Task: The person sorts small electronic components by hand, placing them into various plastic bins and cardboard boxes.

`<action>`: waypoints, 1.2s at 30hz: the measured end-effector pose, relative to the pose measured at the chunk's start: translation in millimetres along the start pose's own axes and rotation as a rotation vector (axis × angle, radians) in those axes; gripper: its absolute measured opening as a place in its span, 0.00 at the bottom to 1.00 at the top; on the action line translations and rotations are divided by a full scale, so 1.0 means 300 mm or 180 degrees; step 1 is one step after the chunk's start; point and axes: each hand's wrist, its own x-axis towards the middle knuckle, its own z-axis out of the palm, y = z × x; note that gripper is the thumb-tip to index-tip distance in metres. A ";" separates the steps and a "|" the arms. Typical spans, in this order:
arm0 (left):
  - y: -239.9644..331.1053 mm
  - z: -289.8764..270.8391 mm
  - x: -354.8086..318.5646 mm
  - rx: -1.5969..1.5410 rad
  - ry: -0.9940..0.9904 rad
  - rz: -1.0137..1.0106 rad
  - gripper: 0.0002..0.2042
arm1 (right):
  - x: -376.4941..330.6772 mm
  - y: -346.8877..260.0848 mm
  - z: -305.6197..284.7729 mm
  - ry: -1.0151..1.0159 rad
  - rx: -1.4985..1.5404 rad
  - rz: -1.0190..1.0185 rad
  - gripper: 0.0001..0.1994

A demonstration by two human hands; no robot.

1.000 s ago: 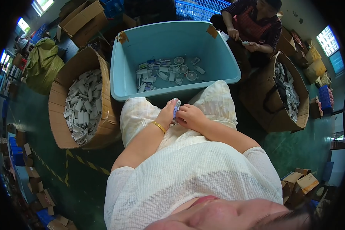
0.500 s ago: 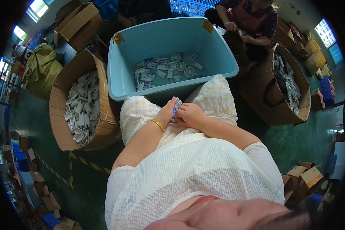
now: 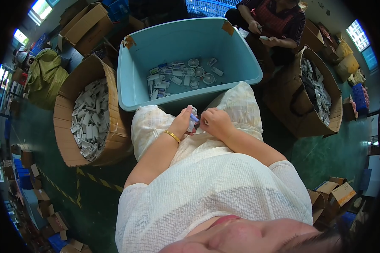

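Over my lap, my left hand [image 3: 182, 122] is closed around a small white and purple plastic part [image 3: 194, 117]; my fingers cover much of it. Close on its right is my right hand [image 3: 216, 122], fingers curled into a pinch, with whatever they grip too small to make out. Past my knees stands a large light-blue plastic tub [image 3: 190, 93]. On its bottom lie several small white plastic devices [image 3: 176, 80] and round fan-like pieces [image 3: 208, 79].
At the left stands a cardboard box [image 3: 64, 126] heaped with white plastic casings [image 3: 88, 118]. Another box [image 3: 283, 114] at the right holds grey-white parts [image 3: 318, 95]. Beyond the tub's right corner sits a co-worker [image 3: 278, 21] handling a small white piece. A green sack [image 3: 46, 78] lies far left.
My right hand has drawn away to the right from my left, opening a small gap and showing more of the purple part. The co-worker's hands have moved slightly apart.
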 end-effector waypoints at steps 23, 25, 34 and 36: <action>0.025 0.018 -0.029 -0.0387 -0.0583 -0.0318 0.15 | 0.006 -0.014 -0.020 -0.0587 0.1770 0.1575 0.10; 0.023 0.015 -0.026 -0.0251 -0.0533 -0.0219 0.17 | 0.004 -0.008 -0.012 -0.0495 0.1878 0.1659 0.09; 0.014 0.030 -0.016 -0.0276 -0.0502 0.0141 0.18 | 0.011 0.008 -0.012 -0.0073 0.3178 0.2722 0.08; 0.025 0.049 -0.029 -0.0352 -0.0410 0.0138 0.18 | 0.003 0.032 -0.021 -0.0044 0.3325 0.2964 0.07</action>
